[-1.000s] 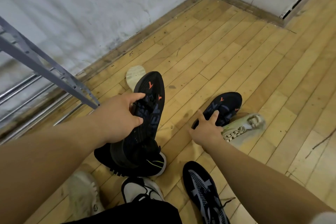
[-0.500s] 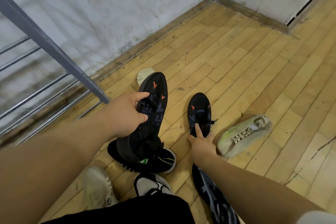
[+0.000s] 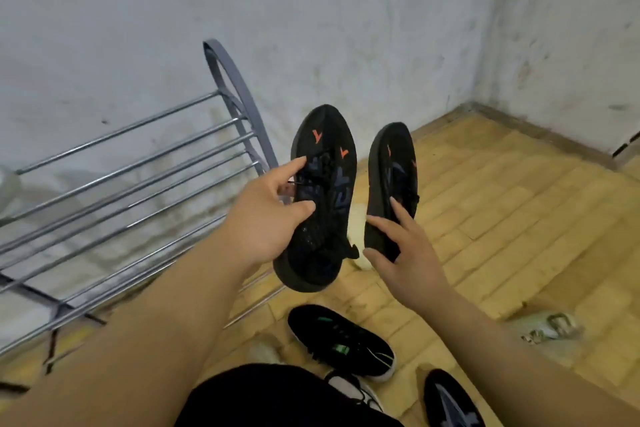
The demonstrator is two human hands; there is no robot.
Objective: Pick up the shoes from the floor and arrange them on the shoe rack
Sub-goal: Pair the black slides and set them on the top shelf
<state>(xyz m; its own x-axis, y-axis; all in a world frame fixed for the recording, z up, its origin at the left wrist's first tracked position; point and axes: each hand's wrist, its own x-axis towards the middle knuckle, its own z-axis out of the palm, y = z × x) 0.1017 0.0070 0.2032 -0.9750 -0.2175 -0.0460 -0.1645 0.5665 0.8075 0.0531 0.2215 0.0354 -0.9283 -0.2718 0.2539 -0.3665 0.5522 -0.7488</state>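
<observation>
Left hand grips the left black shoe; right hand grips the right black shoe. Both are held above the floor, just beside the shoe rack end frame. Below lie a green-marked shoe, a pale shoe and a patterned shoe.

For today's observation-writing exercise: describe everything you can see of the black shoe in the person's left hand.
The black shoe has a knit-looking upper, two orange arrow marks near the toe, dark blue lettering along its side, black laces and a thick black sole. It is off the floor, toe up, heel down. The left hand grips its middle, thumb across the upper. It hangs close to the matching shoe, not touching it, near the shoe rack's arched end.
</observation>
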